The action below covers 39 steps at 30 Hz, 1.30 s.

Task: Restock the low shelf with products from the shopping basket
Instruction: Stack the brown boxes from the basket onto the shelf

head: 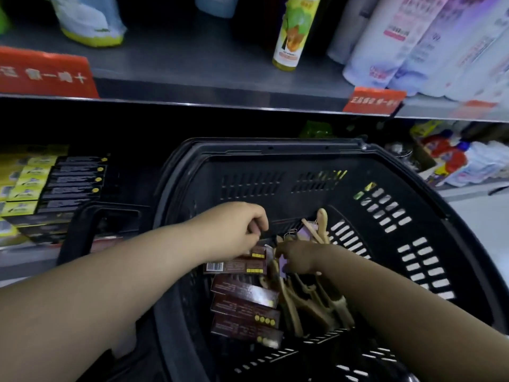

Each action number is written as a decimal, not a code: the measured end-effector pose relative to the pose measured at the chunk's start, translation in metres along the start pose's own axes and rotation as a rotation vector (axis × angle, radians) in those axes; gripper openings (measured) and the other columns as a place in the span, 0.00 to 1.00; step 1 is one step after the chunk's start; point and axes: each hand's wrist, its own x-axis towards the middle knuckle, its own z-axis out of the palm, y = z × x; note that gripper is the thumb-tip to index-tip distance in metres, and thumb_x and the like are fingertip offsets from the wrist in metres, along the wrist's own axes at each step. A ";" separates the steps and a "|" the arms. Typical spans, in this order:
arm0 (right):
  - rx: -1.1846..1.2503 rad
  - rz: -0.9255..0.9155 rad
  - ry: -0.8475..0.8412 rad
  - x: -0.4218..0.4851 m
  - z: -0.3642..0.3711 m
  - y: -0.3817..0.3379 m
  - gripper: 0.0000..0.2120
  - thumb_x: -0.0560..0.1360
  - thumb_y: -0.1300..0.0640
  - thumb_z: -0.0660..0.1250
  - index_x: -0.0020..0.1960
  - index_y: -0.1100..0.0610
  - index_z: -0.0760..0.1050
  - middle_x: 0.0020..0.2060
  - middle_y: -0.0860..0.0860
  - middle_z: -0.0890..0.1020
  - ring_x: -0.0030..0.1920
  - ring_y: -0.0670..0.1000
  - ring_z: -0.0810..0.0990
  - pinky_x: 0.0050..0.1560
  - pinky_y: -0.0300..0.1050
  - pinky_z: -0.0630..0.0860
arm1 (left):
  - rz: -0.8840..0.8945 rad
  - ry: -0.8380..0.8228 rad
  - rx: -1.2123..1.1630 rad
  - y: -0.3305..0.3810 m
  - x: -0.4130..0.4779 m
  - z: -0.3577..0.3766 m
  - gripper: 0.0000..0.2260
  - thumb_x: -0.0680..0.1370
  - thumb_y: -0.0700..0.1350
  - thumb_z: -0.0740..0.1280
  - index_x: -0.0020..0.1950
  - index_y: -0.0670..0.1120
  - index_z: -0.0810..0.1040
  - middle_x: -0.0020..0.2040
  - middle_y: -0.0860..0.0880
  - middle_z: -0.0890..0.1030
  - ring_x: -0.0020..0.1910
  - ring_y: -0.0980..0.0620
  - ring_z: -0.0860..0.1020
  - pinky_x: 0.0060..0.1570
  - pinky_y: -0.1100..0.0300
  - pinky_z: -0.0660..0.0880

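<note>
A black plastic shopping basket [413, 205] stands in front of the shelves. Inside lie several dark brown boxes [245, 304] with yellow dots, stacked in a row, and beside them a pile of beige wooden hangers [311, 299]. My left hand [242, 227] reaches into the basket, its fingers curled round the top of the farthest brown box [257, 250]. My right hand [297, 260] is down among the hangers next to that box, fingers curled; what it holds is hidden. The low shelf [27, 255] at the left carries matching black and yellow boxes [55, 183].
A grey upper shelf [192, 73] with red price tags [44, 73] holds a yellow-green bottle [294, 31], white bags and pale bottles. Red and white packs [451, 161] sit on the low shelf at the right. The basket's handle [80, 235] hangs at its left side.
</note>
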 end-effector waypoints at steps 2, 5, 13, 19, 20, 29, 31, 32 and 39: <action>-0.014 -0.031 0.021 0.023 0.005 -0.009 0.24 0.77 0.56 0.63 0.72 0.57 0.62 0.67 0.58 0.71 0.63 0.58 0.72 0.61 0.46 0.70 | -0.043 0.003 -0.049 -0.006 0.003 0.001 0.08 0.78 0.42 0.63 0.51 0.55 0.77 0.46 0.60 0.78 0.45 0.59 0.79 0.49 0.58 0.78; -0.031 -0.046 0.082 0.053 0.011 -0.024 0.27 0.77 0.56 0.62 0.73 0.57 0.57 0.70 0.58 0.66 0.67 0.60 0.68 0.65 0.54 0.68 | -0.078 0.016 -0.084 -0.012 0.008 0.003 0.08 0.77 0.43 0.64 0.47 0.56 0.77 0.44 0.58 0.79 0.44 0.61 0.78 0.49 0.60 0.77; -0.133 -0.077 0.222 0.080 0.030 -0.040 0.20 0.77 0.50 0.62 0.66 0.57 0.66 0.63 0.57 0.75 0.63 0.59 0.73 0.62 0.52 0.67 | -0.183 0.003 -0.156 -0.013 0.013 0.002 0.09 0.77 0.42 0.63 0.45 0.56 0.76 0.44 0.56 0.81 0.43 0.59 0.78 0.46 0.62 0.77; 0.168 -0.180 0.203 0.031 -0.018 -0.010 0.13 0.74 0.47 0.66 0.54 0.53 0.72 0.48 0.50 0.81 0.47 0.51 0.79 0.46 0.43 0.70 | -0.350 0.126 -0.258 -0.012 0.020 0.001 0.10 0.79 0.41 0.59 0.60 0.45 0.71 0.55 0.47 0.78 0.49 0.51 0.77 0.38 0.63 0.69; 0.381 -0.208 0.132 0.015 -0.028 0.001 0.08 0.74 0.49 0.67 0.51 0.50 0.74 0.46 0.48 0.82 0.45 0.49 0.80 0.46 0.43 0.73 | -0.381 0.141 -0.273 -0.012 0.022 0.000 0.11 0.79 0.43 0.59 0.61 0.43 0.70 0.53 0.45 0.78 0.45 0.50 0.76 0.35 0.62 0.67; 1.508 -0.488 -0.179 -0.050 -0.052 0.007 0.32 0.58 0.45 0.80 0.57 0.57 0.77 0.52 0.55 0.82 0.51 0.52 0.81 0.62 0.53 0.72 | -0.431 0.003 -0.931 -0.001 0.016 -0.003 0.27 0.76 0.66 0.54 0.62 0.49 0.76 0.61 0.47 0.79 0.63 0.47 0.75 0.66 0.47 0.67; 1.512 -0.505 -0.178 -0.047 -0.054 -0.001 0.31 0.58 0.43 0.79 0.56 0.57 0.78 0.51 0.55 0.83 0.50 0.52 0.82 0.56 0.49 0.78 | -0.392 -0.024 -1.046 0.002 0.014 -0.005 0.22 0.75 0.65 0.57 0.55 0.51 0.79 0.53 0.48 0.84 0.54 0.50 0.81 0.59 0.51 0.73; 1.515 -0.517 -0.187 -0.045 -0.053 -0.005 0.29 0.60 0.44 0.78 0.57 0.56 0.77 0.50 0.54 0.83 0.49 0.52 0.83 0.52 0.47 0.80 | -0.370 -0.015 -1.059 0.002 0.014 -0.006 0.19 0.75 0.63 0.60 0.54 0.51 0.79 0.50 0.48 0.85 0.50 0.50 0.82 0.54 0.55 0.76; 1.020 -0.323 -0.110 -0.011 -0.038 -0.009 0.19 0.72 0.57 0.71 0.61 0.54 0.72 0.57 0.53 0.80 0.57 0.52 0.79 0.61 0.49 0.74 | -0.345 0.241 -0.709 -0.009 0.013 -0.002 0.15 0.74 0.51 0.69 0.57 0.52 0.68 0.50 0.50 0.81 0.46 0.52 0.80 0.48 0.55 0.77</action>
